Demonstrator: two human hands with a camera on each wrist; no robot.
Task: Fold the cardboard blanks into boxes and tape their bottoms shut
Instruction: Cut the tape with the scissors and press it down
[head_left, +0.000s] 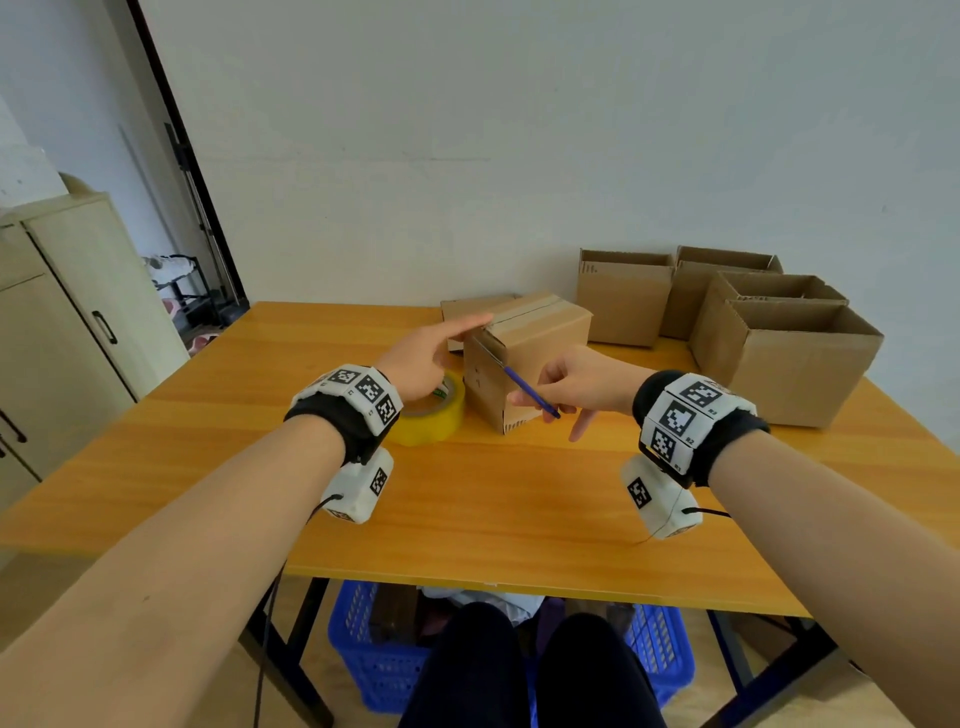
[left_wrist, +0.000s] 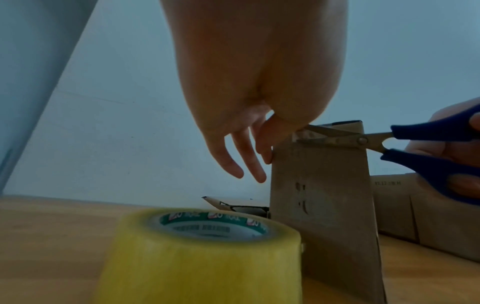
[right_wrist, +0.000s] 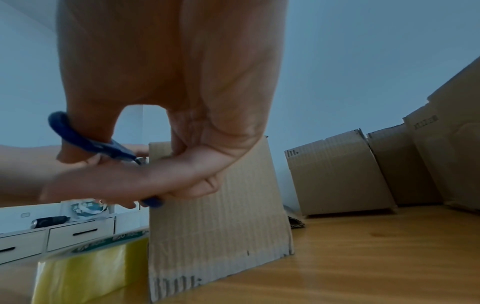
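Note:
A cardboard box (head_left: 540, 343) stands bottom up on the table, with a strip of tape along its top seam. My left hand (head_left: 431, 353) lays its straight index finger on the box's top left edge; in the left wrist view the other fingers (left_wrist: 233, 162) hang loose beside the box wall (left_wrist: 322, 195). My right hand (head_left: 566, 384) grips blue-handled scissors (head_left: 527, 389). Their blades (left_wrist: 327, 135) stand apart at the tape by the box's upper near corner. A yellow tape roll (head_left: 434, 413) lies flat against the box's left side, under my left wrist.
Several open-topped boxes (head_left: 626, 304) (head_left: 800, 358) stand at the back right of the orange table (head_left: 467, 504). A flat cardboard piece (head_left: 467, 306) lies behind the box. A blue basket (head_left: 374, 660) sits under the table, and a cabinet (head_left: 78, 322) stands at the left.

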